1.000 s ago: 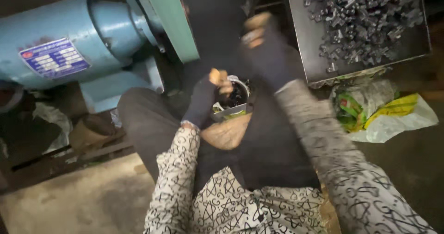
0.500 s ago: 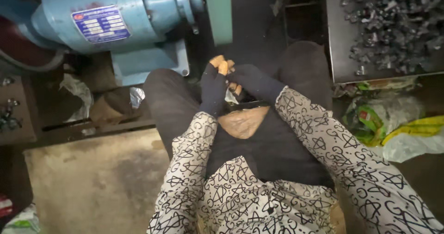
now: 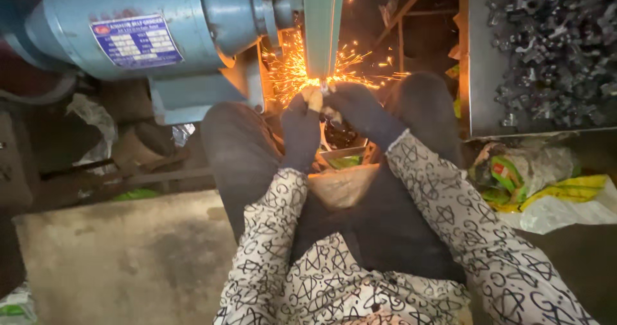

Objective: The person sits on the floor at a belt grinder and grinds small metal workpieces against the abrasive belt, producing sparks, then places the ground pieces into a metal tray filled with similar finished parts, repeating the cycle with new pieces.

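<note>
Small metal part (image 3: 326,87), pinched between both gloved hands and pressed against the green grinding belt (image 3: 321,23), sparks (image 3: 289,68) fanning left of the belt. Left hand (image 3: 301,122) closed tight, bare fingertip poking through the glove right at the belt; right hand (image 3: 360,109) likewise closed on the part from the belt's other side. Probably stiff, hard, light for its size, hot near the ground edge; best gripped by the end farthest from the belt, firmly, since a snag could flick it away. Little room: blue motor housing (image 3: 148,36) close left of the belt, metal tray (image 3: 479,74) of dark castings (image 3: 559,42) right of it, knees hemming in below. Open room only back from the belt, toward the lap.
</note>
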A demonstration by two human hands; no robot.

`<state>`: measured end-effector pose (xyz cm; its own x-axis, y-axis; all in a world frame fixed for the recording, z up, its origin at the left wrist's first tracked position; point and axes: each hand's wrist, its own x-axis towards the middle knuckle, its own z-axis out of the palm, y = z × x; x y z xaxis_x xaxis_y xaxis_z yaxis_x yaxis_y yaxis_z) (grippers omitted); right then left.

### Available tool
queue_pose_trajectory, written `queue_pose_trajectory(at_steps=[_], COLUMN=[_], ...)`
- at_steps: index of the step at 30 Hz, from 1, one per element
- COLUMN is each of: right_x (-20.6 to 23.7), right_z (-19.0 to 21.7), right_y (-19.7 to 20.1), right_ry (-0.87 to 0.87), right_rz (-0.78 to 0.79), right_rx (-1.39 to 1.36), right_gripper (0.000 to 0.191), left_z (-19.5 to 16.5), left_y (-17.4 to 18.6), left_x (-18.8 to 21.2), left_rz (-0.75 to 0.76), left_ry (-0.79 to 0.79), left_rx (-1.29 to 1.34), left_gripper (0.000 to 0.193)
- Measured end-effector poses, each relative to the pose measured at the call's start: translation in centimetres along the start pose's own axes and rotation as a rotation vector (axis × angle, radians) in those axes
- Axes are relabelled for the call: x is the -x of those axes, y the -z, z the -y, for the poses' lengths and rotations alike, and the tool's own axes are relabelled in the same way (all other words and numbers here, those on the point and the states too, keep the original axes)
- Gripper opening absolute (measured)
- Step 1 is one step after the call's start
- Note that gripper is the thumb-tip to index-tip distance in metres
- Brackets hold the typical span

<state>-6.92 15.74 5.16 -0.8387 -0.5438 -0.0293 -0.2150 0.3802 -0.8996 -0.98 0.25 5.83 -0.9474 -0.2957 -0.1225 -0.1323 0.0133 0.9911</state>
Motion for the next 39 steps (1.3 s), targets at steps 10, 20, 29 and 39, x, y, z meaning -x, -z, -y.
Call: queue_pose_trajectory(at_steps=[10,20,29,39], right_x=[1.2,0.7,3.4,-0.1], right_z=[2.0,1.7,3.6,2.6], right_y=[1.4,2.7,0.1,2.4], right_ry=[-0.350,-0.169,-0.323,0.062], right_rz=[-0.052,-0.016,-0.109,-0.175], right_rx=[-0.654,-0.403,-0.515,0.075], right_gripper=[0.025,0.027,0.020,0.020], left_z=[0.3,0.1,-0.3,0.9], left_y=[-0.6,-1.2,-0.3,-0.6], left_x=[0.1,0.3,1.8,-0.5], left_rz=[0.055,0.178,0.197,-0.012], left_ry=[-0.167,-0.040,0.135,-0.049], left_rx=[-0.146,-0.061,0.418,0.177], left_gripper=[0.037,0.032,0.030,0.028])
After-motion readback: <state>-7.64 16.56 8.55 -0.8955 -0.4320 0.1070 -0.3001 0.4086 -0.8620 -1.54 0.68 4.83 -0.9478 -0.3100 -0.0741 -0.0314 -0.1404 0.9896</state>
